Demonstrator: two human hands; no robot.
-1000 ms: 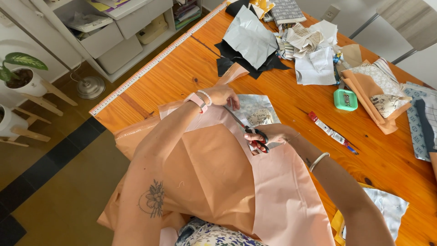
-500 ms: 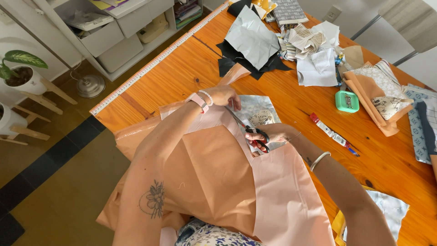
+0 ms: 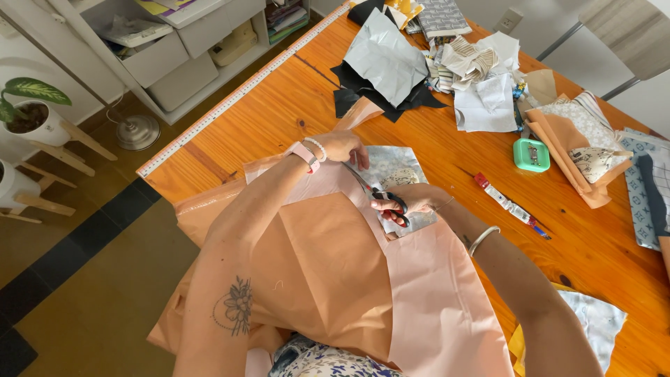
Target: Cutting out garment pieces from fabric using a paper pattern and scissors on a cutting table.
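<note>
A large sheet of peach fabric with a paler pink layer lies over the near edge of the wooden table and hangs towards my lap. My right hand grips black-handled scissors, whose blades point up-left along the fabric. My left hand presses the fabric flat just beyond the blade tips. A patterned grey-white cloth piece lies under both hands.
Scraps of black, grey and white fabric are piled at the table's far side. A small green box, a red-capped tube, folded peach and printed cloths, a measuring tape along the left edge, shelves and potted plants surround the work.
The view has shifted very slightly. The scissors and both hands stay at almost the same spot on the fabric.
</note>
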